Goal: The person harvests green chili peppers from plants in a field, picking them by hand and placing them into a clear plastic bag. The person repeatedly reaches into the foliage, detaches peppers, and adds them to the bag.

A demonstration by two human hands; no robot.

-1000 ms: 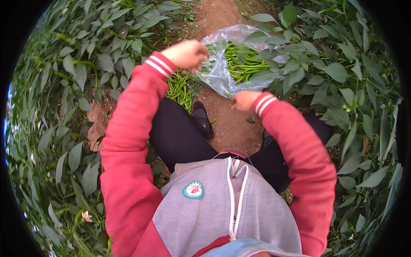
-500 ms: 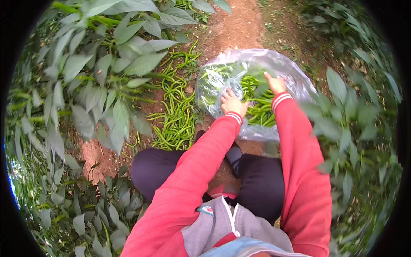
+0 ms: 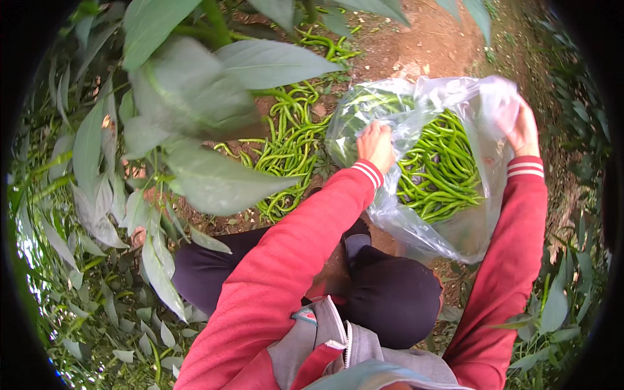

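A large clear plastic bag (image 3: 448, 244) lies on the ground in front of my knees, its mouth spread wide. Inside it is a heap of long green chili peppers (image 3: 442, 169). My left hand (image 3: 377, 146) is closed on the bag's plastic at the left side of the opening. At the far right rim my right hand (image 3: 522, 130) grips the plastic, its fingers partly covered by the film and blurred. Many more loose green chili peppers (image 3: 286, 153) lie in a strip on the soil, left of the bag.
Leafy pepper plants (image 3: 227, 175) crowd the left side, some big leaves hanging close in front of me. More plants (image 3: 556, 299) line the right. A reddish dirt path (image 3: 422, 39) runs ahead beyond the bag. My bent knees (image 3: 393, 299) are just below the bag.
My right hand has left the peppers and moved right to the bag's rim, drawing the mouth wider. My left hand has closed on the plastic. More peppers show, and the view has shifted.
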